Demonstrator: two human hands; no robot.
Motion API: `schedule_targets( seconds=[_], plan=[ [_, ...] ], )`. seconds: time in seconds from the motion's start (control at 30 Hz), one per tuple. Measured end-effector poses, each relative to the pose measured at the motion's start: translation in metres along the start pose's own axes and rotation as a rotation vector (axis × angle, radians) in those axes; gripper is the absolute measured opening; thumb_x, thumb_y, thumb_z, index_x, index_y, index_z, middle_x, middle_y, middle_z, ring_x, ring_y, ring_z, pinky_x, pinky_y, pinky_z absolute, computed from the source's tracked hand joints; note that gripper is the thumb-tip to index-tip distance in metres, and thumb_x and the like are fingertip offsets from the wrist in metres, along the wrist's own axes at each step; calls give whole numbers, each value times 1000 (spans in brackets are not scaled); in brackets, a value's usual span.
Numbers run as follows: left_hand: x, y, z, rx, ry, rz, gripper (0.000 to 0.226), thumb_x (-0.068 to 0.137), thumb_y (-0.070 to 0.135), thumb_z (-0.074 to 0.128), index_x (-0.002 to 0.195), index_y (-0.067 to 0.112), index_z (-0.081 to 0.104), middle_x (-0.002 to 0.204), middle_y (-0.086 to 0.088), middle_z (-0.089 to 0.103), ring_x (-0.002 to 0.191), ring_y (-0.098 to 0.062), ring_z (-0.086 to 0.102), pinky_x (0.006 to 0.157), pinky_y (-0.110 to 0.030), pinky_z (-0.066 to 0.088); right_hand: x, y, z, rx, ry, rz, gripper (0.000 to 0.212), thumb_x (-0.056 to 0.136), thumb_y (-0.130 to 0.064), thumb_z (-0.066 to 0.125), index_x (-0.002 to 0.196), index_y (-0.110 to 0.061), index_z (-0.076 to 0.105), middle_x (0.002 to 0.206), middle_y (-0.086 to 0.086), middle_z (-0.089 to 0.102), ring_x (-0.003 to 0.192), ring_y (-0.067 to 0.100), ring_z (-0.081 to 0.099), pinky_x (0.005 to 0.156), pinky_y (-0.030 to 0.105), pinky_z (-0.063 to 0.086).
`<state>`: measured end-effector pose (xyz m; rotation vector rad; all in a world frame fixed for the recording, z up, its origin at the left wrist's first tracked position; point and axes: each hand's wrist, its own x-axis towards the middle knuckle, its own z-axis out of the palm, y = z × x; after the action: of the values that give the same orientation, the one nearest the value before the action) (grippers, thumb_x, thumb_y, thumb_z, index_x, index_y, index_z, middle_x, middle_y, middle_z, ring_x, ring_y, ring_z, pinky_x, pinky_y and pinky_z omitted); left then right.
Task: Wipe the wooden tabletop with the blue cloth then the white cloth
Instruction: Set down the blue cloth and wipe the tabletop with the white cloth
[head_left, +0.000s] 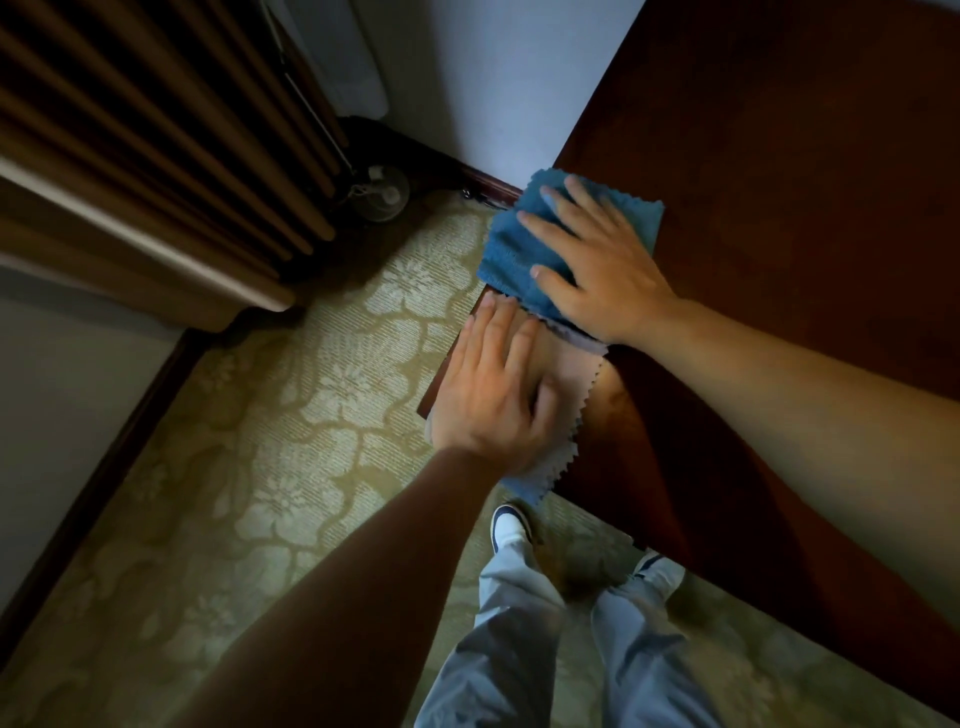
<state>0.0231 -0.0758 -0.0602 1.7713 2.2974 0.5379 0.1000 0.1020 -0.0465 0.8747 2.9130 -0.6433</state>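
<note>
On tabletop (753, 156), R hand (597, 270) flat on blue cloth (511, 249)

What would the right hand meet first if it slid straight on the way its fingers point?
The right hand, flat on the blue cloth, points toward the tabletop's left edge. Probably nothing solid there: past the edge lies only carpet below.

Two cloths are laid along the tabletop's (779, 156) left edge — the blue cloth (511, 249) farther, the white cloth (569, 374) nearer, just touching. The right hand (597, 260) is laid on the far one, the left hand (493, 395) on the near one. Carpet (291, 415) lies left, below the table — shoes (511, 525) nearest.
</note>
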Motion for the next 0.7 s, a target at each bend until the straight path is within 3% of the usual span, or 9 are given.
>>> schedule_targets(
  seconds=[0.23, 0.47, 0.7],
  plan=[
    [-1, 3, 1, 111, -30, 5, 65, 94, 40, 40, 143, -1, 45, 152, -25, 36, 147, -37, 24, 122, -48, 16, -79, 2, 17, 96, 347, 76, 44, 95, -17, 54, 136, -5, 61, 149, 18, 50, 148, 36, 34, 116, 47, 31],
    [-5, 21, 5, 245, -123, 22, 68, 96, 40, 34, 149, -2, 32, 157, -27, 25, 150, -37, 14, 123, -48, 11, -130, 6, 33, 109, 476, 126, 36, 89, -9, 55, 121, -2, 71, 136, 19, 61, 139, 37, 46, 110, 48, 38],
    [-19, 95, 44, 307, -161, 48, 70, 101, 46, 22, 152, -1, 20, 159, -29, 17, 150, -41, 8, 121, -52, 14, -167, 10, 36, 169, 524, 239, 37, 90, -13, 49, 120, -6, 70, 133, 17, 62, 136, 33, 46, 111, 46, 38]
  ],
)
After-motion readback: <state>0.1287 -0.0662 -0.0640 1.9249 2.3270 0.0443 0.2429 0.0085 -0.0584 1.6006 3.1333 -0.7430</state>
